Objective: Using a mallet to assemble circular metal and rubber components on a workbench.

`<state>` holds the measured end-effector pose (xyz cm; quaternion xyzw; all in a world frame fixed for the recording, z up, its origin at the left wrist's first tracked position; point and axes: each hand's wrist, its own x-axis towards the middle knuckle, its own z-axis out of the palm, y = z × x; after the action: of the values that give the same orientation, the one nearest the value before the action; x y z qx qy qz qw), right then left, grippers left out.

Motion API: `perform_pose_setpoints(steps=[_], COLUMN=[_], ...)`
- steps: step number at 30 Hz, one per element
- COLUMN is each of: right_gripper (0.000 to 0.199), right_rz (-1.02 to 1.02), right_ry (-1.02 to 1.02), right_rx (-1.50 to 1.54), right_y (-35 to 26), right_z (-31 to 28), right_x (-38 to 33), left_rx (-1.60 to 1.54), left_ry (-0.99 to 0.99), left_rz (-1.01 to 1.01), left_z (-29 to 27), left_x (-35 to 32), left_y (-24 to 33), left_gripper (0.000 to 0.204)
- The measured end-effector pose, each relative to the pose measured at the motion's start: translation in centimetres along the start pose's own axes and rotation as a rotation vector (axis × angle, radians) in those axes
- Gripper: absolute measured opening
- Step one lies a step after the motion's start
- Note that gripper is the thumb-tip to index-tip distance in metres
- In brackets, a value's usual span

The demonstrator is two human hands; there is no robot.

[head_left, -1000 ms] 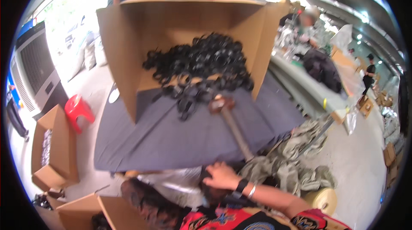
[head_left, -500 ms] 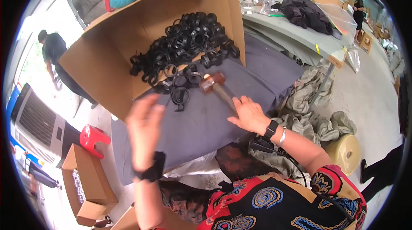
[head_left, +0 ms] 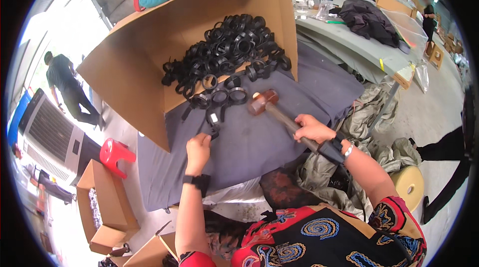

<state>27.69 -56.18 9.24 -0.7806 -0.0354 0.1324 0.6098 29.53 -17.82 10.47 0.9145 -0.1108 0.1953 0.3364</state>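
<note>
one mallet point(head_left: 281, 116) is gripped by its handle in the closed right hand point(head_left: 313, 131), its head over the cloth point(head_left: 244, 142). one black ring point(head_left: 213, 119) is pinched by the left hand point(head_left: 198, 151), before one large box point(head_left: 119, 80) whose pile point(head_left: 227, 47) cannot be counted. one stool point(head_left: 117, 156) is seen at left. any lettering is too small to be read.

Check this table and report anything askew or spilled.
The cardboard box opens sideways rather than upward, and some black rings lie off its floor on the grey cloth. That looks spilled, though it may be deliberate. No damage shows clearly.
</note>
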Motion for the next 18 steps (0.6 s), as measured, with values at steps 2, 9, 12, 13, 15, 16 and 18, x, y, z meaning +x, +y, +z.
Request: perform_pose_setpoints(steps=[2, 9, 12, 13, 15, 16, 18], right_gripper=[0.057, 0.030, 0.034, 0.044, 0.054, 0.062, 0.069], right_rz=[0.219, 0.193, -0.019, -0.106, -0.179, -0.230, -0.278], right_ry=[-0.075, -0.116, -0.093, -0.140, -0.200, -0.270, -0.352], right_rx=[0.341, 0.456, 0.340, 0.320, 0.296, 0.146, -0.006], right_y=[-3.4, -3.8, -4.8, -5.4, -7.0, -8.1, -9.7], right_z=[0.9, 4.1, 6.7, 7.6, 9.0, 9.6, 11.8], right_x=[-1.4, -0.3, -2.1, -2.8, -3.4, -3.3, -3.5], left_rx=[-0.349, -1.131, -1.064, -1.024, -0.931, -0.919, -0.864], left_ry=[-0.060, 0.318, 0.498, 0.539, 0.480, 0.454, 0.464], left_rz=[-0.333, -0.695, -0.644, -0.637, -0.685, -0.661, -0.537], left_z=[-1.2, -3.5, -1.5, -0.5, 0.0, 0.3, 0.6], left_x=[-3.1, -15.5, -19.1, -19.8, -21.0, -21.4, -21.4], left_y=[1.1, 4.3, 2.8, 2.4, 1.9, 1.6, 1.0], left_gripper=[0.019, 0.029, 0.028, 0.028, 0.027, 0.026, 0.026])
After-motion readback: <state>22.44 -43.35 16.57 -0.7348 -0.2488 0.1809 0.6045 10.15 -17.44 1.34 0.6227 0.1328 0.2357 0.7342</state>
